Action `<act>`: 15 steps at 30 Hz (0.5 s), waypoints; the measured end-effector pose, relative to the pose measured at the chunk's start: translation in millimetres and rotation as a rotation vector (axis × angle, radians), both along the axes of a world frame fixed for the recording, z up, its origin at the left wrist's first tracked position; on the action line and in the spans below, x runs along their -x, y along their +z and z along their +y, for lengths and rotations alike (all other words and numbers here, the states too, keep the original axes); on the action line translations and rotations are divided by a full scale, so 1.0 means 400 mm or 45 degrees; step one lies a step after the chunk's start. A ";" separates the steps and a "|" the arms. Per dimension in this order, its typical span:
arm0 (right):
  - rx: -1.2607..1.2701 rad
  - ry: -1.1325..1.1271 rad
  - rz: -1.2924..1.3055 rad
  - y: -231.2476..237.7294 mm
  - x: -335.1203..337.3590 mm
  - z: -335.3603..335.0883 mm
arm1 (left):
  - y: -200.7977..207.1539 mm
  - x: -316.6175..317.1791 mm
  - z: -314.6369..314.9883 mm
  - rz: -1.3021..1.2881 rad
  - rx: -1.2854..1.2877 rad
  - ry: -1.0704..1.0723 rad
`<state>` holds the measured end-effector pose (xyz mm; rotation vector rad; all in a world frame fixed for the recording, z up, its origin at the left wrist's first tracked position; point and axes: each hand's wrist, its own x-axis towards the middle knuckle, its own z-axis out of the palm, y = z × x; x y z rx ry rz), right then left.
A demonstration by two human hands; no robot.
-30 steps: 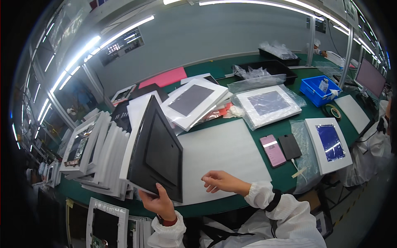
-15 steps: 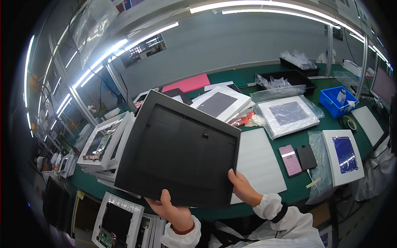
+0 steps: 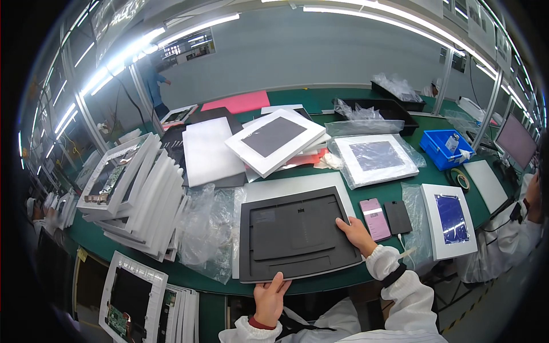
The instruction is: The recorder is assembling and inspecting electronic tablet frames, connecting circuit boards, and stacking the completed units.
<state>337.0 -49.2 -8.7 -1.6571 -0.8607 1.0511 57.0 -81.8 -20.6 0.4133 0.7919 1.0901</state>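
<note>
A black rectangular plastic back cover (image 3: 294,234) lies nearly flat over a white foam sheet (image 3: 260,190) at the near edge of the bench. My left hand (image 3: 269,300) grips its near edge, thumb on top and fingers beneath. On its right edge my right hand (image 3: 357,235) is closed, with the thumb over the rim and the other fingers partly hidden. To the right of the cover are a pink-screened phone (image 3: 374,219) and a black power bank (image 3: 397,217) with a white cable. Crumpled clear plastic bags (image 3: 206,234) lie at its left.
A tall stack of white frames (image 3: 134,200) stands left, one showing circuit boards. More frames (image 3: 134,297) stand below the bench edge. Behind lie a white-framed panel (image 3: 274,140) and a bagged one (image 3: 374,157). A blue bin (image 3: 446,150) and a blue-screened panel (image 3: 449,222) are right.
The back cover has come down from a tilted, raised position to nearly flat over the foam sheet. Both hands moved with it, still holding it. The view has shifted, and more of the bench shows.
</note>
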 end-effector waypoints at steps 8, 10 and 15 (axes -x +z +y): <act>-0.361 -0.217 -1.697 0.074 0.026 0.036 | 0.058 0.098 -0.010 0.450 0.056 -0.794; -0.359 0.158 -1.090 0.114 0.049 0.093 | 0.078 0.054 -0.017 1.104 -1.055 -0.471; -0.579 0.536 -1.291 0.039 0.091 0.243 | 0.035 -0.037 0.039 1.531 -1.651 -0.338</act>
